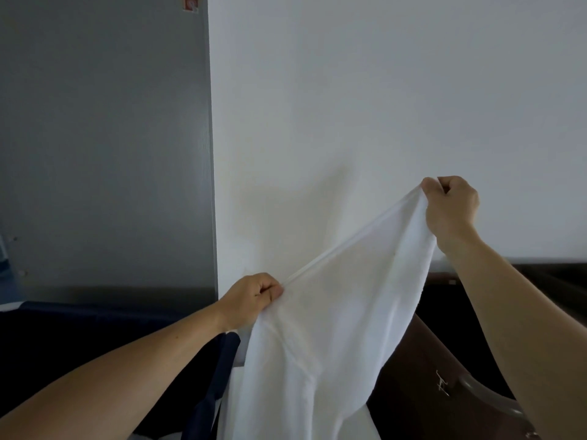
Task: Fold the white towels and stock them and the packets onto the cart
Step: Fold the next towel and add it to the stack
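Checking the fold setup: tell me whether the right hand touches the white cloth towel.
Touching. The head view shows the right hand pinching the top corner of the white cloth towel.

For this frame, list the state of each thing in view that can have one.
white towel: unfolded, top hem stretched between both hands, the rest hanging down.
left hand: fingers curled, gripping the hem at its lower end.
right hand: raised higher, gripping the towel's upper corner.
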